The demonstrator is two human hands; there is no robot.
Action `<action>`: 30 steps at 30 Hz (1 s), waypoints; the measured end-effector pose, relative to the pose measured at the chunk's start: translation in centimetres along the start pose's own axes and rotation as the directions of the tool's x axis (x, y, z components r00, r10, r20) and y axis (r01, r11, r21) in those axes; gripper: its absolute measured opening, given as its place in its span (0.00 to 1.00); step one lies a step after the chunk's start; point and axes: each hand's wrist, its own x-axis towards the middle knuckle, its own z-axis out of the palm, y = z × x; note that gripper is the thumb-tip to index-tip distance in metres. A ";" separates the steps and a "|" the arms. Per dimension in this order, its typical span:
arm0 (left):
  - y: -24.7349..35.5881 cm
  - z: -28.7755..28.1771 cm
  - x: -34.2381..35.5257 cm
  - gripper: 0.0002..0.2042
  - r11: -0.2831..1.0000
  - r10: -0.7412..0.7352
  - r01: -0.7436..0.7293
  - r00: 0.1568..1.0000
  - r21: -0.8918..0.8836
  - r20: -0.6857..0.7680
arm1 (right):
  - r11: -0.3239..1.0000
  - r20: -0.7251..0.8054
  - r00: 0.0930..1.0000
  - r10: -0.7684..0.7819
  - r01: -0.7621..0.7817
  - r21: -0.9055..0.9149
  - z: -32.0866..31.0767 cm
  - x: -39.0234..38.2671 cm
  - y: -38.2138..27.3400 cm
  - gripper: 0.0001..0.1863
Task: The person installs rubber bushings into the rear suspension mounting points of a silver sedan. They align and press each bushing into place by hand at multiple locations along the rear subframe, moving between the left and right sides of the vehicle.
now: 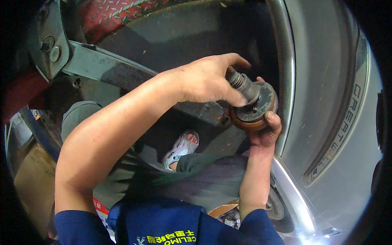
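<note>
A round lift pad (266, 100) with a dark metal plate, an orange-brown rim and a threaded stem (244, 83) is held in front of me, stem upward and tilted. My left hand (202, 81) reaches in from the left, its thumb and fingers around the stem and collar. From the near right, my right hand (267, 130) supports the disc at its edge, thumb on the rim; its other fingers are mostly hidden below. Just left of the pad lies the end of a grey steel lift arm (110, 67).
A silver car body (322, 90) with a trim strip stands close on the right. Red tread plate (112, 14) lies at the far left, near the arm's pivot bracket (53, 51). My foot in a light clog (175, 151) is below. A cardboard box (222, 208) sits near me.
</note>
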 end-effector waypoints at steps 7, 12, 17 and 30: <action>1.0 -1.4 -0.3 0.47 0.704 -0.678 0.709 0.690 -0.047 0.254 | 0.993 0.076 0.996 -0.049 0.056 -0.099 0.3 0.2 -0.1 0.58; 1.2 -0.7 -0.5 0.35 0.995 0.086 -0.088 0.994 0.042 0.061 | 1.000 0.036 0.999 -0.005 0.006 -0.008 0.4 0.1 -0.1 0.59; 1.3 -1.2 -0.5 0.50 0.674 -0.700 0.733 0.672 -0.087 0.242 | 0.985 0.062 0.996 -0.065 0.074 -0.157 0.3 0.1 -0.1 0.58; 0.7 -2.0 -0.7 0.43 0.773 -0.608 0.631 0.766 -0.066 0.207 | 0.991 0.025 0.995 -0.093 0.095 -0.093 0.3 0.0 -0.5 0.58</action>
